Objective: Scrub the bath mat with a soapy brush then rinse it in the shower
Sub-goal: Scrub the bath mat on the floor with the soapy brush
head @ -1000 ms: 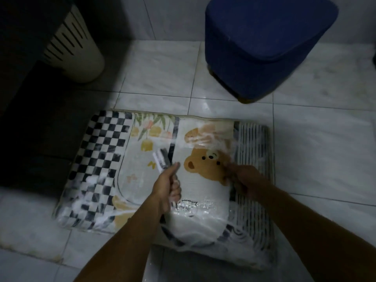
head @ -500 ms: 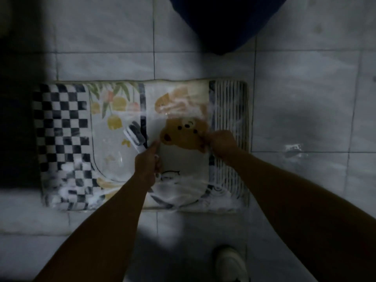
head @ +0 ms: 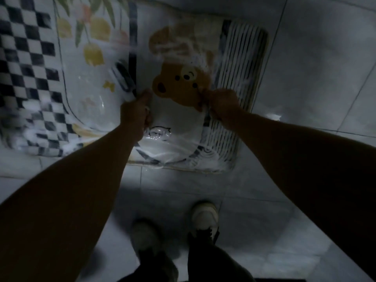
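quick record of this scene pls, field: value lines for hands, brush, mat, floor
left hand: grips the brush handle; brush head on the mat, blurred
right hand: fingers curled at the edge of the bear print, seems to pinch the mat
mat: lies flat on the tiled floor, wet, with suds near its near edge
feet: shoes on the tiles, on the near side of the mat
light: dim

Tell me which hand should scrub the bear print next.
Left, most likely. The left hand grips the brush beside the bear print; the right hand holds no brush and pinches the bath mat, steadying it.
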`<state>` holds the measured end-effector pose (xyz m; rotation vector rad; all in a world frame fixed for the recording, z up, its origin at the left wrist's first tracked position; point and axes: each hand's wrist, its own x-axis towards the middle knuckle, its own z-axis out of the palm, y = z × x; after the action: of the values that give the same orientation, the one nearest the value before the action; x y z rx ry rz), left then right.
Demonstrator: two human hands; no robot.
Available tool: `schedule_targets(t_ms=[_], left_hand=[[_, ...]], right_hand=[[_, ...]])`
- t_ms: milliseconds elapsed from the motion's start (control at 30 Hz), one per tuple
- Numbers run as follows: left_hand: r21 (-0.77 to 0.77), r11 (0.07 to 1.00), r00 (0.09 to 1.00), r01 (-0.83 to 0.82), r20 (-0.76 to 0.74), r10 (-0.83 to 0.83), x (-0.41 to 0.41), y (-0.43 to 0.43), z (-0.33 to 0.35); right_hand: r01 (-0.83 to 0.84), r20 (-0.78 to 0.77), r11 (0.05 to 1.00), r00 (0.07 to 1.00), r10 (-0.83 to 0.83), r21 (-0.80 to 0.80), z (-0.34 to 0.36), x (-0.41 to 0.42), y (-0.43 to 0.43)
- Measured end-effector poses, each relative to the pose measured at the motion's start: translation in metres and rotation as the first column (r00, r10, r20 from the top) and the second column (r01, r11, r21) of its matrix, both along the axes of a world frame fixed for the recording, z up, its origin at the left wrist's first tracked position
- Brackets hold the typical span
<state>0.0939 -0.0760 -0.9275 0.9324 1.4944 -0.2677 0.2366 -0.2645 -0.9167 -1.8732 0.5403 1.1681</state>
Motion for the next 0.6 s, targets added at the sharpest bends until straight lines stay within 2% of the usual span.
schedule_targets(t_ms=[433, 533, 600], left_hand=[[-0.029, 0.999, 0.999, 0.019, 0.036, -0.018, 0.0, 0.003, 0.003], [-0.025, 1.0, 0.998, 0.019, 0.054, -0.017, -0.005, 0.004, -0.002], [-0.011, 0.999, 0.999, 0.036, 0.038, -0.036, -0.009, 0.003, -0.006]], right_hand=[[-0.035, -0.028, 0.996, 0.999, 0.033, -0.081, 0.006, -0.002, 0.003], [-0.035, -0.029, 0.998, 0.999, 0.033, -0.047, 0.003, -0.004, 0.003], [-0.067, -0.08, 0.998, 0.995, 0.066, -0.02, 0.001, -0.004, -0.001]])
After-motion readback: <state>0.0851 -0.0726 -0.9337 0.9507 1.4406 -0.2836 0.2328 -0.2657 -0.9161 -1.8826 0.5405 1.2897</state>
